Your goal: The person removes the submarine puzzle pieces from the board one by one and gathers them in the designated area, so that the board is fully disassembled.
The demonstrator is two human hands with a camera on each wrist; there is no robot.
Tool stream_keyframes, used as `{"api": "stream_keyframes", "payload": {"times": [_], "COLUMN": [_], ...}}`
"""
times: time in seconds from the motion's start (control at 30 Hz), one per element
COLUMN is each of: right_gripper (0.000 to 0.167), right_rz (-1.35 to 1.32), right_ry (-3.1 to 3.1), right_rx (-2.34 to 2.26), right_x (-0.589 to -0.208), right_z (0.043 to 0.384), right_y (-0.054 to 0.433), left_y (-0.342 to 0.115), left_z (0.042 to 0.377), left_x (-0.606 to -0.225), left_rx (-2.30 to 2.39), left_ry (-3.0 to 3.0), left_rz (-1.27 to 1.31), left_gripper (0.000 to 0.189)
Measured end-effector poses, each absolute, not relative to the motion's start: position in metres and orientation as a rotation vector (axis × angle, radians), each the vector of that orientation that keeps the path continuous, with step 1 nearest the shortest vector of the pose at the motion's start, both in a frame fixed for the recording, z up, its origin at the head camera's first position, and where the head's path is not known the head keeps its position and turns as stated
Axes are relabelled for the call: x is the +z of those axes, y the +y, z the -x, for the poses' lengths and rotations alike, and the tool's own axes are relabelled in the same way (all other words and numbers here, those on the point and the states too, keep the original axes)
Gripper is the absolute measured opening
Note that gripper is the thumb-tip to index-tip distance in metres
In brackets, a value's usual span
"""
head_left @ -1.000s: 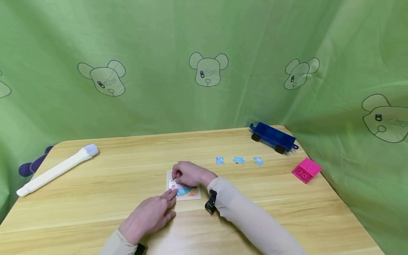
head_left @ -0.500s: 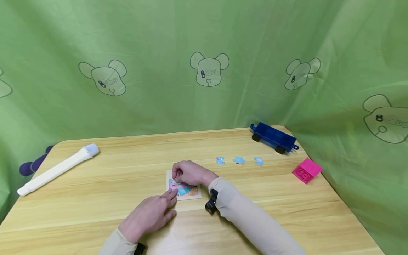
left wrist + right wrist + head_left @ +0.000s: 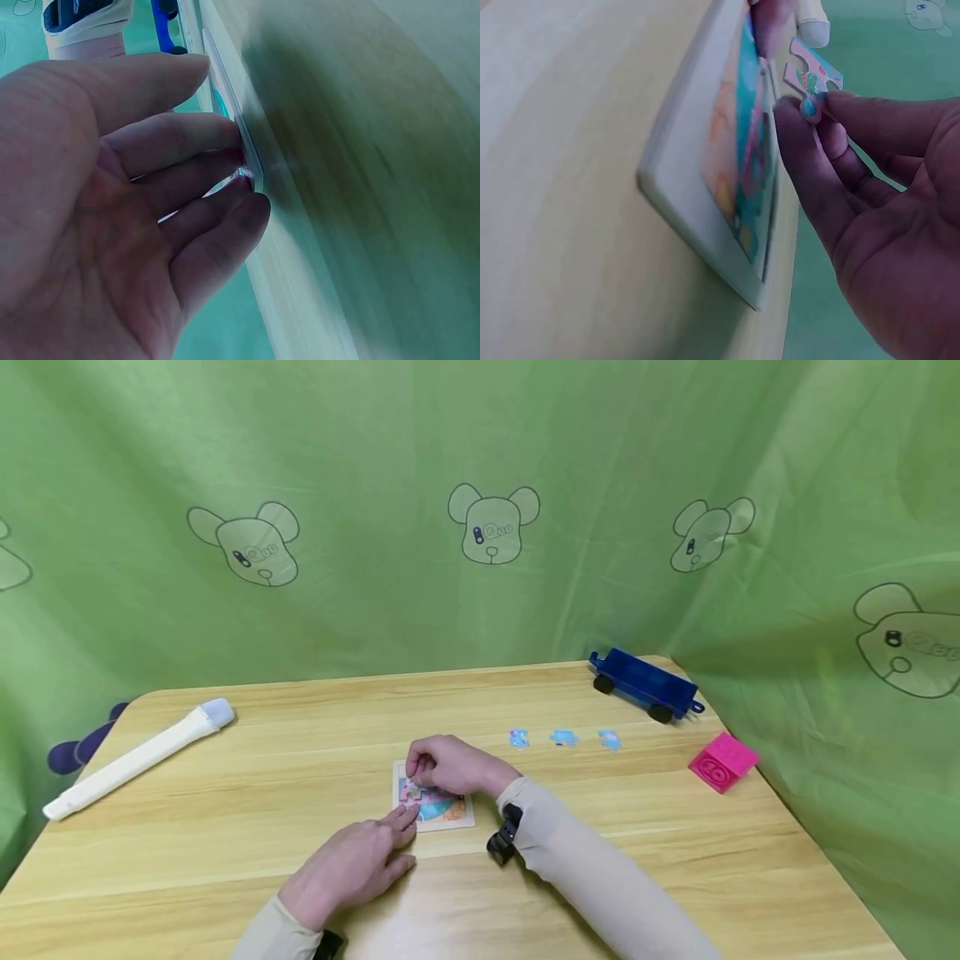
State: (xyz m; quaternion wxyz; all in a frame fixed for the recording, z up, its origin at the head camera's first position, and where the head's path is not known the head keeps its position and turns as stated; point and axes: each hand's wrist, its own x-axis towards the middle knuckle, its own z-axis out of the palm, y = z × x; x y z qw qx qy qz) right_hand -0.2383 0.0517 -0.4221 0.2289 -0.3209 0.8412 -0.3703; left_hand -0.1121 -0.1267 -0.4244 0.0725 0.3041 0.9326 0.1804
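Note:
My right hand (image 3: 453,766) pinches a jigsaw piece (image 3: 810,73) between thumb and forefinger. This piece is pink and blue with small coloured marks, and it stands tilted just over the puzzle board (image 3: 690,206). The board has a pale frame around a picture in turquoise, pink and orange; my right hand hides part of it in the head view. My left hand (image 3: 356,868) lies at the board's near left corner, fingertips resting on its edge and picture. In the left wrist view the left fingers (image 3: 180,142) are loosely bent along the board's rim.
Three loose blue jigsaw pieces lie in a row behind the board, among them a middle piece (image 3: 564,737). A blue toy wagon (image 3: 645,681) and a pink block (image 3: 722,762) stand at the right. A long white wand-like object (image 3: 138,760) lies at the left.
My right hand has moved very slightly to the right and up, with the pinched jigsaw piece showing more above the board. The left hand has stayed in place.

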Motion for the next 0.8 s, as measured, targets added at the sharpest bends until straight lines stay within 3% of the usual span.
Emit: {"api": "stream_keyframes", "payload": {"times": [0.53, 0.8], "right_gripper": [0.007, 0.018], "right_rz": [0.836, 0.732], "right_ry": [2.264, 2.281], "right_rx": [-1.164, -1.164], "right_x": [-0.403, -0.404], "right_z": [0.238, 0.243], "right_y": [0.117, 0.162], "left_y": [-0.127, -0.128], "left_z": [0.113, 0.113], "left_x": [-0.424, -0.424], "left_rx": [0.568, 0.584], "left_ry": [2.766, 2.753], "left_rz": [-0.886, -0.874], "left_gripper": [0.046, 0.045]}}
